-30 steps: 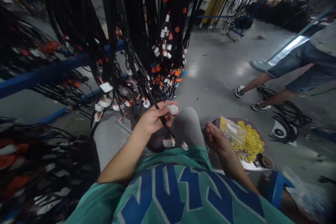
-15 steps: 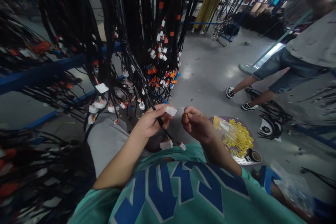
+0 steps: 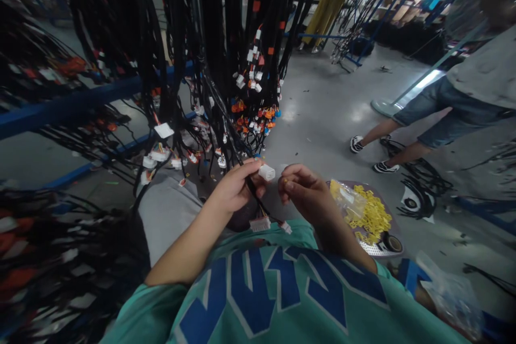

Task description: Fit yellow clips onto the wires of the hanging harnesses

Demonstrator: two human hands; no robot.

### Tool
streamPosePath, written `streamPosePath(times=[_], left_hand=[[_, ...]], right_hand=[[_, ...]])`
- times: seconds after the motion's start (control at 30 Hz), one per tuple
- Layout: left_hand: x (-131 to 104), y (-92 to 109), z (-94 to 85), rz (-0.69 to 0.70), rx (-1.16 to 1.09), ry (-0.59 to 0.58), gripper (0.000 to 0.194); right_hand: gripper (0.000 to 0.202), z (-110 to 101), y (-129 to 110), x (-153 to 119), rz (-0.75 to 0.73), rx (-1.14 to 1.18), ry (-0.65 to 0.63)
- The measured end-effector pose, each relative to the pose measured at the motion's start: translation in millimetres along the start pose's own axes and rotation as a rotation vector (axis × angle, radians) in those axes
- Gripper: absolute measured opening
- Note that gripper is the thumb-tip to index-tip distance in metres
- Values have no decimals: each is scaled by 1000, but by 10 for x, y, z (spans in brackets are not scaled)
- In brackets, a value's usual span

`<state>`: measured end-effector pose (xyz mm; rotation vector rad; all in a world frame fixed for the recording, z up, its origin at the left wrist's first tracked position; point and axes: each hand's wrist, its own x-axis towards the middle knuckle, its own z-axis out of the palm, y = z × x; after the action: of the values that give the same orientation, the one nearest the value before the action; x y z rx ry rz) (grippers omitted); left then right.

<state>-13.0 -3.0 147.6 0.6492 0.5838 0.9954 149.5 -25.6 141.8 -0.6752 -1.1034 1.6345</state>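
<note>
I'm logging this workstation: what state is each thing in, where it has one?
Left hand: closed on the white connector
White connector: held, apart from the right hand
Right hand: pinching a small yellowish piece, mostly hidden
Two lower connectors: unheld
Yellow pieces: loose, heaped
Clear bag: lying flat; sealed or not, cannot tell
Black cables: hanging bundled

PLACE: wiring workshop | black cable bundles [image 3: 226, 21] hanging thickly by a blue metal rail [image 3: 80, 102] | orange and white connectors [image 3: 264, 114] clustered low among them | loose yellow plastic pieces [image 3: 374, 215] heaped in a shallow basket [image 3: 370, 248] | glossy grey floor [image 3: 322, 134] | two other people standing nearby
</note>
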Motion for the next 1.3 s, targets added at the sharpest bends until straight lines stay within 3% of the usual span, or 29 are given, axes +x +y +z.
streamPosePath(times=[0.2,0.47,0.77,1.3], left_hand=[[-12,21,-1,-44,21,14,25],[1,14,21,-39,41,82,22],[-2,27,36,-67,34,80,26],[26,-21,5,-38,24,49,28]], right_hand=[[11,46,-43,-34,-115,-126,16],[15,90,-28,12,-2,53,-29],[8,78,-59,-44,-200,-209,75],[7,113,-99,-71,-237,-456,212]])
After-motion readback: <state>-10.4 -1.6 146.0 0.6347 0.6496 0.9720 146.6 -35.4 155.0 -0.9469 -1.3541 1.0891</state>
